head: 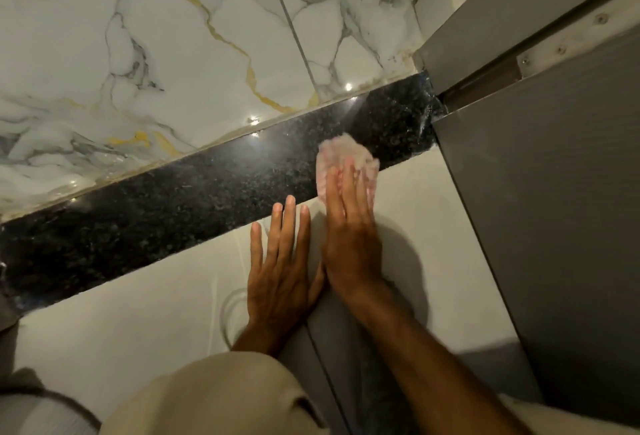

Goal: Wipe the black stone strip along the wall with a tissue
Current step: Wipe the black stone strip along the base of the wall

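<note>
A speckled black stone strip [194,188] runs diagonally from lower left to upper right between the marble wall and the pale floor. A crumpled pinkish-white tissue [337,154] lies on the strip's near edge toward its right end. My right hand [349,226] presses flat on the tissue, fingers extended and blurred. Beside it, my left hand [280,268] rests flat on the floor tile with fingers apart, its fingertips just short of the strip, holding nothing.
A white marble wall [156,36] with grey and gold veins rises behind the strip. A grey door or panel [540,192] with a metal frame closes off the right side, meeting the strip's right end. My knee in beige trousers [207,396] fills the bottom.
</note>
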